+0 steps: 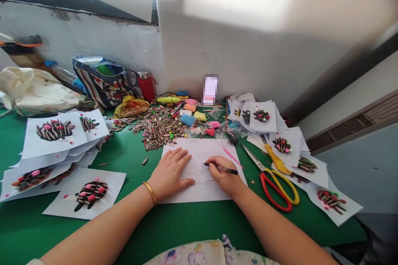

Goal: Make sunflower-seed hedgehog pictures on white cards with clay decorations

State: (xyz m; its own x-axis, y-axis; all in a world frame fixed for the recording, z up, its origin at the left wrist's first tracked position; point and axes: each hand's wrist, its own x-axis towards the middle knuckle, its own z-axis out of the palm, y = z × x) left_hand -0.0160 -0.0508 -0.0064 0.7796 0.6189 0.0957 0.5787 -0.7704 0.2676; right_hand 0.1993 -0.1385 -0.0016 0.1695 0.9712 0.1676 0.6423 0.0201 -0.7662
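A white sheet of paper (202, 192) lies in front of me on the green table, with a faint line drawing (197, 166) of a small animal on it. My left hand (174, 172) rests flat on the sheet's left part, fingers spread, a gold bangle at the wrist. In my right hand (225, 178) is a black pen (228, 170), gripped between thumb and fingers, its tip at the drawing. Just above that hand a thin pink plastic tool (233, 157) lies across the paper's right edge. Scissors (273, 184) with red and yellow handles lie right of the sheet.
Sunflower seeds (161, 128) are heaped behind the paper, beside colored clay packets (188, 120). Cards with seed hedgehogs are stacked at left (56, 145) and right (264, 118). A red thermos (146, 87), a striped bag (102, 83) and a blurred phone-like screen (210, 90) stand against the wall.
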